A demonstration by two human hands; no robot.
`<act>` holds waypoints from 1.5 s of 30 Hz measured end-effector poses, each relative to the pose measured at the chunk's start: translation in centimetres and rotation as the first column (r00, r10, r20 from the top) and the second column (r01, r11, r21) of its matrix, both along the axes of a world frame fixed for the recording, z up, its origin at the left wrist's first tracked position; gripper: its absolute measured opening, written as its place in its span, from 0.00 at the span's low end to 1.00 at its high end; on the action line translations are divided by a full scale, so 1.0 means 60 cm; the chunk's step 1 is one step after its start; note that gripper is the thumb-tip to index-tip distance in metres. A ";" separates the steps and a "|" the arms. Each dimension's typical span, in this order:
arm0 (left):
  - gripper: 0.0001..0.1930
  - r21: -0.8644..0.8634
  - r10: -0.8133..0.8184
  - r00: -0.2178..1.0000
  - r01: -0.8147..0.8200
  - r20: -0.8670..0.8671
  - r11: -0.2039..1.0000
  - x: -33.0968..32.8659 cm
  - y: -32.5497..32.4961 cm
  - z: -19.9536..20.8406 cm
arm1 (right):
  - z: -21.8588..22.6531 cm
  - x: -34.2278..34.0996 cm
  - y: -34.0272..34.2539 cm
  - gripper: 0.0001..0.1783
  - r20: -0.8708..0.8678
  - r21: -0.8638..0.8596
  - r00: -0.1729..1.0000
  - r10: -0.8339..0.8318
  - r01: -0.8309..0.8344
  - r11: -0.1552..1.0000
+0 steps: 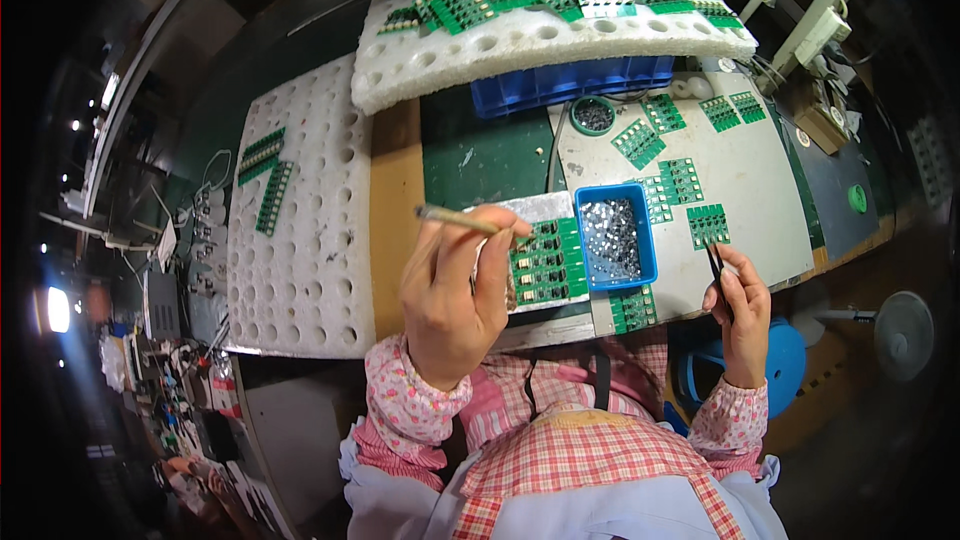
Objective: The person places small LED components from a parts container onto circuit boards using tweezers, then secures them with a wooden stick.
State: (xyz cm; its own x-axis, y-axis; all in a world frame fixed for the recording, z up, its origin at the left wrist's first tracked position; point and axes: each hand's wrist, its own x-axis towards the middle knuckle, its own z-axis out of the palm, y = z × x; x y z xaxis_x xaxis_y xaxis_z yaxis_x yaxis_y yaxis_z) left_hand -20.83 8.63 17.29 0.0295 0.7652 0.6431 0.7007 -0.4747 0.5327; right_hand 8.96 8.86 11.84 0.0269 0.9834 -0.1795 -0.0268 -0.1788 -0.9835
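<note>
A thin brown stick (458, 219) is pinched by the left hand (455, 295) just left of the blue tray (614, 238), & black tweezers (716, 270) by the right hand (740, 310) to its right.

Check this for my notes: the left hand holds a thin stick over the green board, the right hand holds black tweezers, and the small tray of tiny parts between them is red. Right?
Not quite. The head view shows the tray is blue, not red. The rest stands: the left hand holds a thin stick over the green board, and the right hand holds black tweezers.
</note>
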 end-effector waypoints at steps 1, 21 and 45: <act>0.05 -0.013 -0.007 1.000 0.007 -0.022 1.000 -0.001 0.002 0.003 | 0.004 -0.004 0.000 0.19 -0.015 0.033 1.000 -0.024 0.024 0.999; 0.04 -0.015 -0.041 0.998 0.040 -0.047 0.999 0.001 -0.001 0.016 | -0.007 -0.007 -0.010 0.22 -0.709 -0.027 0.704 -0.050 0.043 0.999; 0.03 -0.030 -0.006 0.999 0.007 0.054 1.000 0.002 -0.004 0.011 | 0.042 -0.084 0.024 0.12 -0.198 0.220 0.979 0.053 -0.009 0.976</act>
